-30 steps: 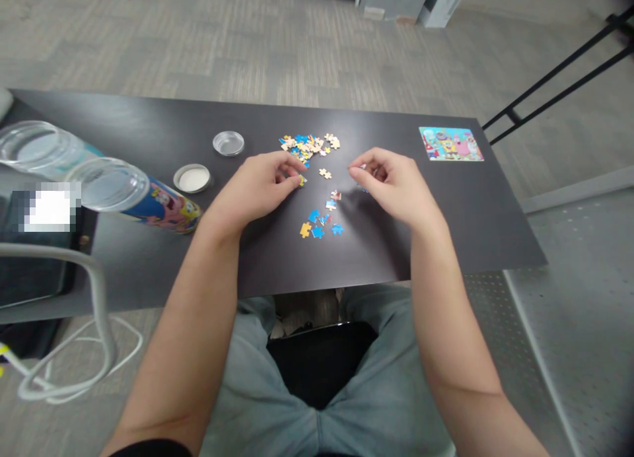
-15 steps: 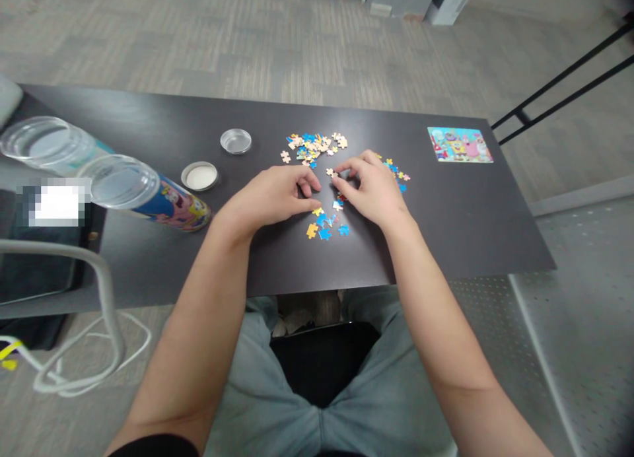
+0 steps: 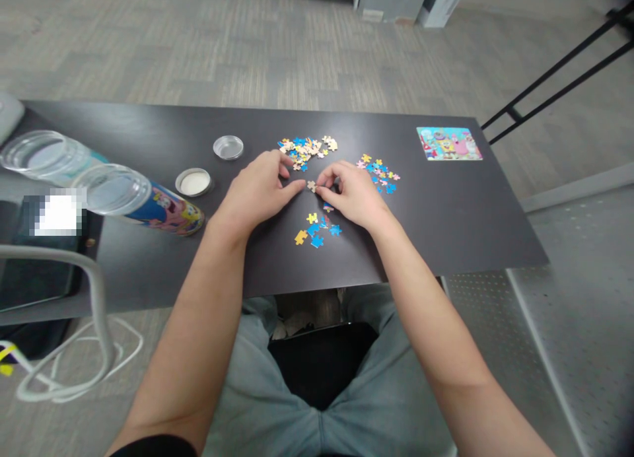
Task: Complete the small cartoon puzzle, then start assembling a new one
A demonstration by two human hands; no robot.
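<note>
Between my two hands is a beige, back-side-up jigsaw puzzle piece (image 3: 312, 187). My right hand (image 3: 352, 191) pinches its right edge with thumb and fingertips. Just left of it, my left hand (image 3: 262, 186) has its thumb and fingers apart, the thumb tip close to the piece and nothing in its grasp. Nearer to me lies a small group of blue and yellow puzzle pieces (image 3: 314, 230). Beyond the hands sits a mixed pile of pieces (image 3: 303, 150), many beige side up. To the right of my right hand, several colourful pieces (image 3: 380, 173) are spread out.
A cartoon picture card (image 3: 450, 144) lies at the table's right. On the left are a clear lid (image 3: 228, 147), a white-lined lid (image 3: 193, 182) and two clear-ended cartoon tubes, one nearer (image 3: 163, 209). A thick white cable (image 3: 99, 292) loops at the far left.
My right hand has moved left with the beige piece, closer to my left hand. My left hand has lifted away from the near pieces, its thumb now by the beige piece. The view has shifted slightly.
</note>
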